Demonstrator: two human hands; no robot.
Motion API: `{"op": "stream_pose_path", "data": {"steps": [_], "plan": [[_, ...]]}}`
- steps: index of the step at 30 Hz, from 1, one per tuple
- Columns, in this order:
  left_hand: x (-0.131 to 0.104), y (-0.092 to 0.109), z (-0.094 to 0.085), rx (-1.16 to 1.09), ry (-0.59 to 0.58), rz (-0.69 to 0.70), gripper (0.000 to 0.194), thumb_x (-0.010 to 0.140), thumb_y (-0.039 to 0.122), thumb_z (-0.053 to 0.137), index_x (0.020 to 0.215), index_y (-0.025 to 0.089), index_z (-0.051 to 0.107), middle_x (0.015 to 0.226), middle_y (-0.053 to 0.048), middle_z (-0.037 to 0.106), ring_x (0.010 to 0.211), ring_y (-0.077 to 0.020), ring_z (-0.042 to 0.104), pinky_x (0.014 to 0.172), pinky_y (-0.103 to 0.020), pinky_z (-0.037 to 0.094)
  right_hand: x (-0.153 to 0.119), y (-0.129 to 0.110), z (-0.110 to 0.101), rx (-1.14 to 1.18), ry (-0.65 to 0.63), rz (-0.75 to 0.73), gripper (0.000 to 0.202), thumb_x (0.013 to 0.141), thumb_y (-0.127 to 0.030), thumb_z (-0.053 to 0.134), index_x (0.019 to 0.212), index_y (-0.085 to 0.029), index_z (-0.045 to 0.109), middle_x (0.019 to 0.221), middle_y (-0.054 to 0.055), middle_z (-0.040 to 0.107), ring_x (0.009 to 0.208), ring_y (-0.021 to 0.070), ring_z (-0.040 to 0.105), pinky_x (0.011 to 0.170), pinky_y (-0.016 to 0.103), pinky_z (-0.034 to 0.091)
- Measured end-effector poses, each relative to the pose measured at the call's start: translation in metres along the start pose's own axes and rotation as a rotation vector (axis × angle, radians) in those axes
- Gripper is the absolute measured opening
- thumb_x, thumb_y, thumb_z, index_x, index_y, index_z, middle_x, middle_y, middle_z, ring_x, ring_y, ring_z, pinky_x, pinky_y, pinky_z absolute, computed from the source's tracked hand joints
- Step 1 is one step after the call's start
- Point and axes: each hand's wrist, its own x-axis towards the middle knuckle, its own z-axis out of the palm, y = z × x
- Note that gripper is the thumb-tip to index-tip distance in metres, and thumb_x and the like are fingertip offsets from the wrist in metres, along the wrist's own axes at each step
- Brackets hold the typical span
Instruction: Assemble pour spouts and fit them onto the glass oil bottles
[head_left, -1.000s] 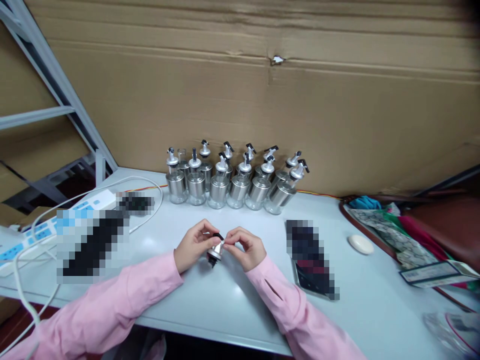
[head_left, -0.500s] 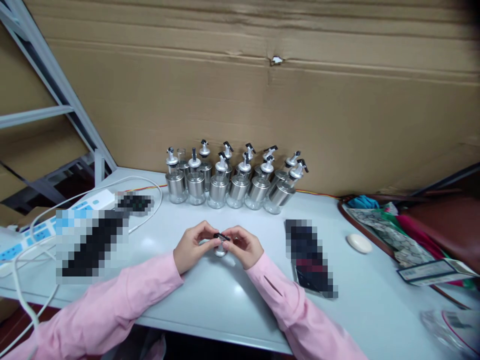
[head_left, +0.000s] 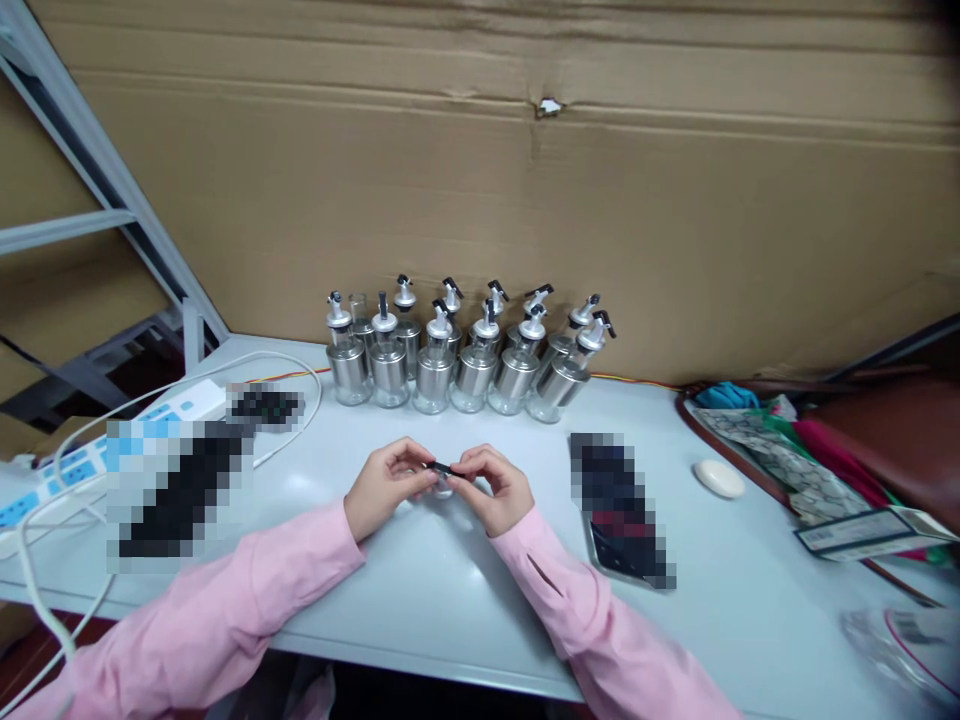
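Note:
A small pourer top (head_left: 444, 484), black above and silvery below, is held between my two hands over the middle of the table. My left hand (head_left: 384, 490) pinches its left side with thumb and fingertips. From the right, my right hand (head_left: 496, 492) grips the black lever end. Fingers partly cover the silvery part. Behind the hands stand several glass bottles with metal sleeves (head_left: 433, 374), most topped with silvery pourers with black levers. One bottle in the back row (head_left: 359, 308) has no pourer on it.
A power strip (head_left: 202, 400), white cables and a blurred dark object lie on the left of the table (head_left: 360, 620). To the right are a phone (head_left: 622, 545), a white oval object (head_left: 718, 478), a brown bag (head_left: 892, 430) and clear plastic (head_left: 900, 640). Cardboard (head_left: 375, 180) stands behind.
My right hand has shifted slightly right, along the black lever, which now lies flatter. Less of the silvery part shows. The whole view has shifted a little.

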Motion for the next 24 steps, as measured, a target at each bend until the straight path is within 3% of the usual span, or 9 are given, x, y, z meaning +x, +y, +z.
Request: {"op": "stream_pose_path", "data": {"steps": [7, 12, 14, 17, 20, 24], "plan": [[-0.003, 0.003, 0.002, -0.078, -0.076, -0.040, 0.033, 0.059, 0.032, 0.077, 0.075, 0.013, 0.055, 0.065, 0.001, 0.061, 0.061, -0.0123, 0.062, 0.061, -0.025, 0.050, -0.001, 0.003, -0.002, -0.018, -0.131, 0.047, 0.004, 0.070, -0.022, 0.064, 0.072, -0.019, 0.062, 0.073, 0.002, 0.058, 0.061, 0.0122, 0.053, 0.057, 0.026, 0.045], [-0.005, 0.001, 0.002, -0.068, -0.039, 0.003, 0.033, 0.057, 0.034, 0.078, 0.068, 0.013, 0.054, 0.060, 0.001, 0.062, 0.057, -0.0121, 0.060, 0.060, -0.026, 0.051, -0.001, -0.005, 0.004, 0.050, -0.123, 0.157, 0.021, 0.075, -0.039, 0.059, 0.076, -0.019, 0.055, 0.080, 0.004, 0.057, 0.077, 0.0158, 0.056, 0.062, 0.027, 0.046], [-0.008, 0.000, 0.004, -0.057, -0.062, 0.037, 0.031, 0.060, 0.034, 0.076, 0.068, 0.013, 0.054, 0.060, 0.001, 0.061, 0.057, -0.0125, 0.061, 0.059, -0.026, 0.051, -0.003, -0.007, 0.008, 0.092, -0.153, 0.206, 0.028, 0.081, -0.047, 0.048, 0.076, -0.020, 0.051, 0.075, 0.003, 0.057, 0.070, 0.0144, 0.056, 0.060, 0.026, 0.047], [-0.011, 0.000, 0.006, -0.027, -0.113, 0.099, 0.029, 0.066, 0.035, 0.072, 0.068, 0.014, 0.053, 0.063, 0.000, 0.061, 0.057, -0.0132, 0.061, 0.058, -0.026, 0.051, -0.007, -0.007, 0.011, 0.163, -0.274, 0.308, 0.032, 0.085, -0.052, 0.036, 0.077, -0.021, 0.043, 0.058, -0.003, 0.054, 0.046, 0.0102, 0.051, 0.042, 0.022, 0.043], [-0.012, 0.002, 0.006, 0.086, -0.131, 0.157, 0.025, 0.071, 0.035, 0.067, 0.069, 0.014, 0.055, 0.067, -0.002, 0.061, 0.060, -0.0140, 0.061, 0.059, -0.026, 0.050, -0.008, -0.008, 0.010, 0.136, -0.317, 0.406, 0.028, 0.087, -0.047, 0.034, 0.076, -0.022, 0.039, 0.050, -0.007, 0.050, 0.036, 0.0076, 0.041, 0.034, 0.017, 0.033], [-0.009, 0.006, 0.003, 0.404, -0.130, 0.310, 0.019, 0.076, 0.030, 0.061, 0.067, 0.014, 0.059, 0.068, -0.004, 0.060, 0.064, -0.0138, 0.057, 0.060, -0.024, 0.045, -0.007, -0.013, 0.007, 0.015, -0.230, 0.369, 0.018, 0.085, -0.037, 0.039, 0.074, -0.022, 0.039, 0.047, -0.008, 0.046, 0.042, 0.0084, 0.042, 0.043, 0.019, 0.034]]}}
